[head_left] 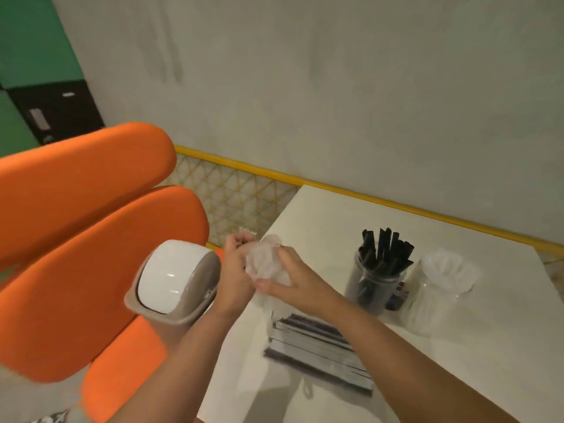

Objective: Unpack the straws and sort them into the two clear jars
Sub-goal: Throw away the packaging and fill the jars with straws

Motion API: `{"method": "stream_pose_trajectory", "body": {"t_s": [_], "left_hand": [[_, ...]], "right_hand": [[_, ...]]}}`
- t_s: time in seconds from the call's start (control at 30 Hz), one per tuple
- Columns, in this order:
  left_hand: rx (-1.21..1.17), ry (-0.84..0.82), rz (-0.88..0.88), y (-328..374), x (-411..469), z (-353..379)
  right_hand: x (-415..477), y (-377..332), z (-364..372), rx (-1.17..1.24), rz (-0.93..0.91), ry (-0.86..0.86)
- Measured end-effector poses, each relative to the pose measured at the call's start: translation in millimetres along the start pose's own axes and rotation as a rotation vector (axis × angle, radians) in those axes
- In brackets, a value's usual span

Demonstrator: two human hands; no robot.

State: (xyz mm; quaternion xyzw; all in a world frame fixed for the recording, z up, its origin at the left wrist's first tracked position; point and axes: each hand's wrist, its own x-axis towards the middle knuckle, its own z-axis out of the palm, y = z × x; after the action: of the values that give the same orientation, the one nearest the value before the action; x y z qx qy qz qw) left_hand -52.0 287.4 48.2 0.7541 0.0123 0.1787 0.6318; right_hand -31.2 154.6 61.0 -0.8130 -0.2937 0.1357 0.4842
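Straws' crumpled clear plastic wrapper (265, 261) is balled between left hand (236, 274) and right hand (297, 282), both clenched on it; the white swing-lid bin (174, 280) sits at nine o'clock, nearer the left hand.

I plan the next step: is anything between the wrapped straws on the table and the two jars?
Nothing visible blocks it. The wrapped straws lie on the table, with bare tabletop up to the black-straw jar and white-straw jar.

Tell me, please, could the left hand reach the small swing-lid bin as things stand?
Probably yes: the left hand is right beside the bin with nothing between them, though both hands are gripping the crumpled plastic wrapper.
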Motion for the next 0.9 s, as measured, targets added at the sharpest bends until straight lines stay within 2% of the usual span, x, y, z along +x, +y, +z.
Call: {"method": "stream_pose_trajectory", "body": {"t_s": [0.07,0.17,0.2,0.3,0.37,0.4,0.47,0.57,0.67,0.73,0.83,0.9], "left_hand": [[-0.053,0.145,-0.033,-4.5,7.4,-23.2],[-0.075,0.240,-0.033,-13.3,17.1,-60.3],[-0.095,0.235,-0.047,-14.3,19.8,-71.1],[-0.175,0.061,-0.166,-17.9,25.7,-97.3],[-0.106,-0.045,-0.220,-33.0,30.4,-123.6],[0.004,-0.071,-0.203,-42.4,32.7,-137.8],[0.188,-0.060,-0.140,-56.5,35.8,-160.3],[0.261,0.049,-0.149,-75.9,46.5,-181.0],[0.411,0.248,-0.157,-109.4,57.0,-188.1],[0.504,0.306,-0.208,-134.5,59.6,-185.2],[0.637,0.316,-0.318,-171.9,61.4,-174.8],[0.725,0.260,-0.368,-187.6,63.3,-167.1]], "right_hand": [[20.7,-6.6,21.0,-0.068,-0.022,-0.058],[59.5,-23.5,54.0,0.032,0.020,-0.058],[74.0,-28.4,64.2,0.089,0.060,-0.055],[115.6,-30.5,85.1,0.342,0.301,-0.038],[140.3,-31.3,96.5,0.396,0.399,-0.071],[151.5,-32.5,103.2,0.376,0.413,-0.109],[165.0,-35.9,115.4,0.334,0.458,-0.162],[183.2,-14.0,140.1,0.339,0.541,-0.190],[186.5,5.1,147.4,0.177,0.501,-0.146],[180.5,1.0,142.3,0.096,0.474,-0.123],[175.4,10.9,136.8,0.097,0.362,-0.105],[172.8,17.2,134.5,0.072,0.317,-0.082]]}}
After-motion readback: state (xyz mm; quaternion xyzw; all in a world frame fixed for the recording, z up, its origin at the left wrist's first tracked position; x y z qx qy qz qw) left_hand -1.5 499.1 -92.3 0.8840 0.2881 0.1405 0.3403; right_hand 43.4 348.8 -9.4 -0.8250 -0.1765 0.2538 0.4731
